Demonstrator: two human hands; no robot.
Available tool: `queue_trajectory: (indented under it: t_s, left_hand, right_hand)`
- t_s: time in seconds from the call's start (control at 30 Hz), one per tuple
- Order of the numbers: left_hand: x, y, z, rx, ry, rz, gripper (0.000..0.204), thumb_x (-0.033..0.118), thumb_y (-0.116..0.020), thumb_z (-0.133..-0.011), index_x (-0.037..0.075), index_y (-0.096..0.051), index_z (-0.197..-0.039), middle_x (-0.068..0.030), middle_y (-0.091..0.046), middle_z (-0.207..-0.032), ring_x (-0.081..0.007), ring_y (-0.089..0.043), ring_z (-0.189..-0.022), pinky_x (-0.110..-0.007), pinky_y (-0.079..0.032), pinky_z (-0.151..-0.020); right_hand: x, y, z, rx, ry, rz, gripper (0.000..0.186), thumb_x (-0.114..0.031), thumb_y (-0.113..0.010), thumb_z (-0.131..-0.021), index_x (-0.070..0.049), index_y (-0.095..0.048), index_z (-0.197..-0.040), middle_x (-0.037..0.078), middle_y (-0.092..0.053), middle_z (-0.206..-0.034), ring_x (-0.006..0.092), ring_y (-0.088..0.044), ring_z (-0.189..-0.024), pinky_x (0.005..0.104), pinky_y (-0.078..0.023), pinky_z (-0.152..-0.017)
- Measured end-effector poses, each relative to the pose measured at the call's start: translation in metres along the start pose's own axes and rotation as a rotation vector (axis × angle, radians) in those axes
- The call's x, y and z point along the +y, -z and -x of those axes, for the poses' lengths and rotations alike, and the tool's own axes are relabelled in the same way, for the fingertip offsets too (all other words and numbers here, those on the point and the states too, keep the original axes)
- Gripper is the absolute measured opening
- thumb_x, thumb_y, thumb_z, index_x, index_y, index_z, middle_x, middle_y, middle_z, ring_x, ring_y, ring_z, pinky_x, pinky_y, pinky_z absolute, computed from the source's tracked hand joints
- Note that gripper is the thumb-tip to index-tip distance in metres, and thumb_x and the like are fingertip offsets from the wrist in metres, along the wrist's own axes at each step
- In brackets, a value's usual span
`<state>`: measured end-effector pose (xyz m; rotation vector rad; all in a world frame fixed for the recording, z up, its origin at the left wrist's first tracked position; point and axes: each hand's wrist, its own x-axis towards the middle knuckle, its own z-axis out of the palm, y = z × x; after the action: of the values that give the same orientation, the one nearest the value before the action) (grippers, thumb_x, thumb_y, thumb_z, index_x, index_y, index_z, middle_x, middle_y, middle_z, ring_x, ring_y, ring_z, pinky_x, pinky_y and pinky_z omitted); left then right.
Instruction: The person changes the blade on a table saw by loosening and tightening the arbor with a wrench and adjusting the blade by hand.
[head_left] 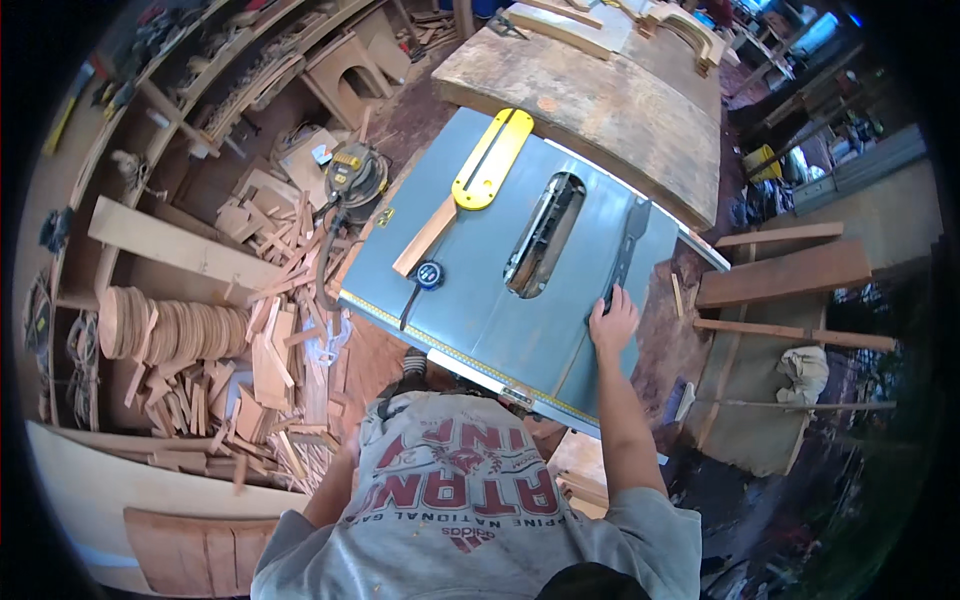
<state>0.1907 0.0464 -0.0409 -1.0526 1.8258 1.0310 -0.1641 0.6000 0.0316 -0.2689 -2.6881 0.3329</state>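
My right hand [612, 322] reaches onto the grey-blue saw table [470, 310] and closes over the near end of a dark metal bar [630, 235] lying along the right side of the top. Left of the bar is the long open blade slot [545, 235]. A yellow insert plate [492, 158], a wooden strip [424, 238] and a small blue-and-black tape measure [430, 275] lie further left. My left arm [335, 490] runs down beside my grey shirt, and the hand is hidden at the table's near edge.
A worn wooden slab bench [600, 105] butts against the table's far side. A yellow-and-black shop vacuum [355, 175], a pile of wood offcuts [275, 330] and stacked wooden discs [165, 325] fill the left. Reddish planks [780, 278] and a white sack [805, 370] lie right.
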Motion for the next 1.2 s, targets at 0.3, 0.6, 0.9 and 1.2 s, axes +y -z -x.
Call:
queue_trajectory:
  t_s: [0.3, 0.6, 0.9, 1.2]
  left_hand:
    - [0.236, 0.027, 0.067, 0.339, -0.889, -0.070, 0.029, 0.008, -0.067, -0.095, 0.001, -0.075, -0.122, -0.0108, -0.078, -0.097, -0.0151, -0.068, -0.078, -0.033, -0.054, -0.073]
    - [0.343, -0.062, 0.172, -0.010, -0.905, -0.273, 0.031, 0.013, -0.062, -0.101, 0.001, -0.072, -0.128, -0.0191, -0.076, -0.121, -0.0296, -0.074, -0.110, -0.037, -0.055, -0.098]
    - [0.329, -0.070, 0.163, 0.108, -0.940, -0.311, 0.031, 0.018, -0.064, -0.099, 0.003, -0.074, -0.124, -0.0194, -0.075, -0.121, -0.0349, -0.073, -0.111, -0.041, -0.055, -0.100]
    - [0.322, -0.071, 0.163, 0.101, -0.917, -0.256, 0.033, 0.017, -0.064, -0.099, 0.003, -0.073, -0.127, -0.0189, -0.075, -0.122, -0.0341, -0.073, -0.112, -0.040, -0.055, -0.100]
  right_hand:
    - [0.007, -0.004, -0.003, 0.146, -0.005, -0.191, 0.052, -0.018, -0.069, -0.083, -0.002, -0.065, -0.132, 0.018, -0.066, -0.130, 0.0399, -0.057, -0.122, 0.0521, -0.044, -0.108]
    - [0.015, -0.003, 0.001, 0.110, -0.128, -0.266, 0.053, -0.018, -0.071, -0.078, -0.005, -0.067, -0.130, 0.012, -0.068, -0.129, 0.0354, -0.059, -0.119, 0.0499, -0.045, -0.107]
    - [0.016, -0.001, 0.000, 0.108, -0.148, -0.285, 0.053, -0.015, -0.072, -0.077, -0.007, -0.068, -0.129, 0.012, -0.068, -0.130, 0.0350, -0.058, -0.120, 0.0499, -0.045, -0.108]
    - [0.016, -0.003, -0.001, 0.068, -0.152, -0.263, 0.052, -0.018, -0.072, -0.079, -0.008, -0.069, -0.130, 0.012, -0.068, -0.134, 0.0344, -0.058, -0.121, 0.0502, -0.044, -0.108]
